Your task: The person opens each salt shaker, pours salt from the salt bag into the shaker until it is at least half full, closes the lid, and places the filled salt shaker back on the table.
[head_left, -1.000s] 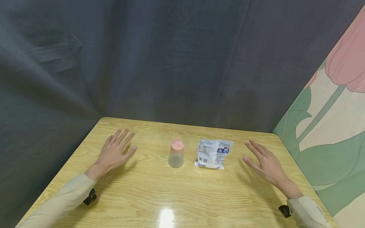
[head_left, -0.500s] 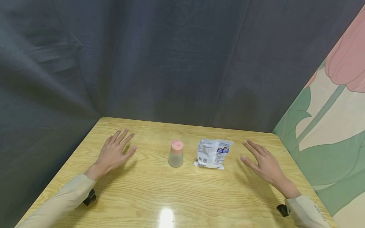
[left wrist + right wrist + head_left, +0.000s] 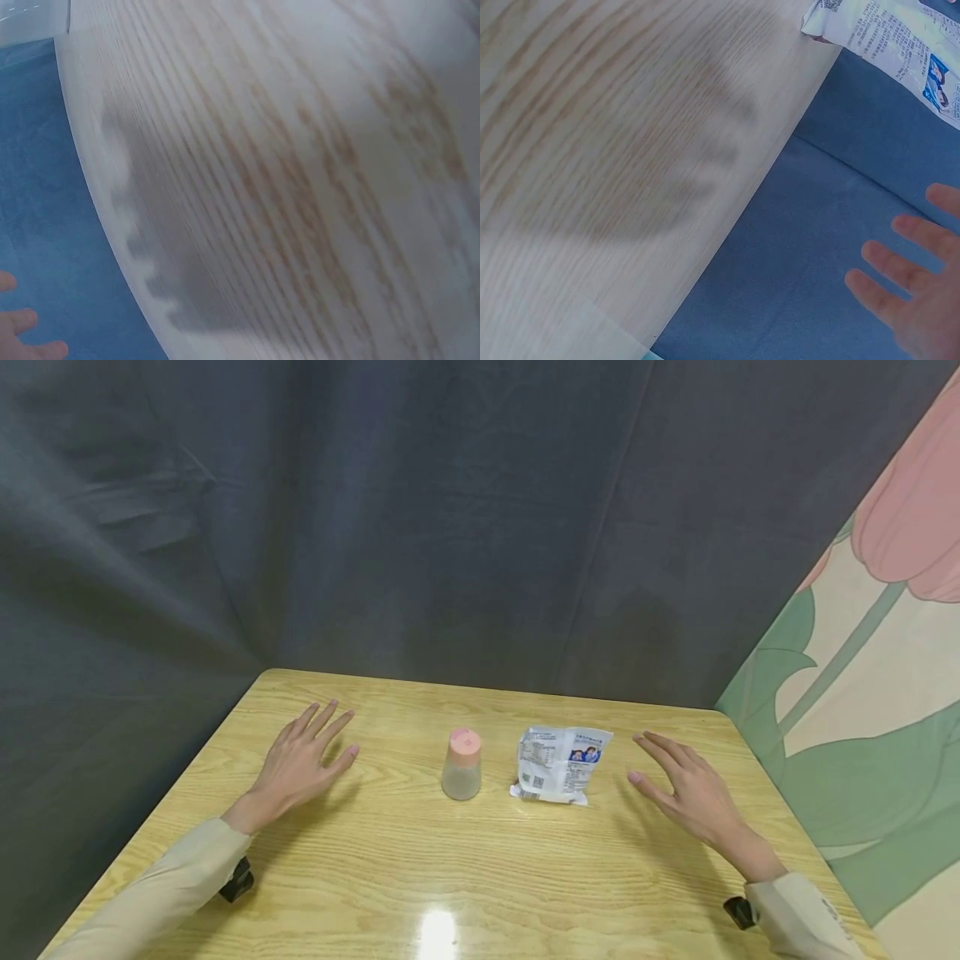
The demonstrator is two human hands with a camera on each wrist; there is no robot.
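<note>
A small jar (image 3: 461,767) with a pink lid and a cloudy, see-through body stands upright mid-table in the head view. To its right a white printed snack packet (image 3: 558,766) props upright, a blue picture near its top corner; the right wrist view catches part of the packet (image 3: 896,41) at the top. My left hand (image 3: 298,760), fingers spread, hovers left of the jar and holds nothing. On the other side, my right hand (image 3: 693,793) has its fingers extended toward the packet, with a gap of table between them. Its fingers also appear in the right wrist view.
Both things stand on a wood-grain table (image 3: 420,877) with rounded far corners. A dark blue-grey curtain (image 3: 450,527) hangs behind it and along the left. Right of the table is a wall (image 3: 885,693) painted with a pink tulip and green leaves.
My right hand has drifted slightly left, closer to the packet. My left hand, the jar and the packet look unmoved.
</note>
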